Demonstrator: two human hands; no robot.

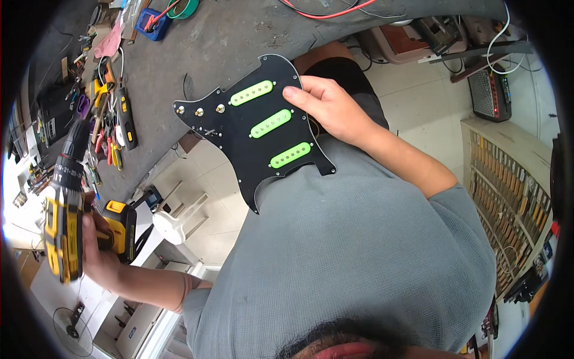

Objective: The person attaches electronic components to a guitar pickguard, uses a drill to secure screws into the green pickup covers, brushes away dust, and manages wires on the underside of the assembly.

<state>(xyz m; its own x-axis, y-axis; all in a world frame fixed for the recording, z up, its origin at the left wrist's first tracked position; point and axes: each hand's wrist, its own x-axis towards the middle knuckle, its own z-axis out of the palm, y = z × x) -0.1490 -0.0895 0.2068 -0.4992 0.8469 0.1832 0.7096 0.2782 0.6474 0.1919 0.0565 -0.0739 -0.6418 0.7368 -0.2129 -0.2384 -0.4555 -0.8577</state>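
In the head view my left hand [98,254] grips a yellow and black cordless drill [60,230] by its handle, its chuck pointing up at the left. My right hand [323,107] holds a black guitar pickguard [230,134] by its right edge, thumb on top. The pickguard lies tilted in front of my torso, over the edge of the dark workbench [203,42]. It carries three bright green pickups [270,123] and three small metal shafts [199,112] near its left point.
Pliers [113,149], screwdrivers and yellow-handled tools crowd the bench's left side. A blue tray [149,27] and red cables sit at the back. A white stool [170,224] stands below on the tiled floor. An amplifier [487,93] and a rack of many small items [502,191] are at the right.
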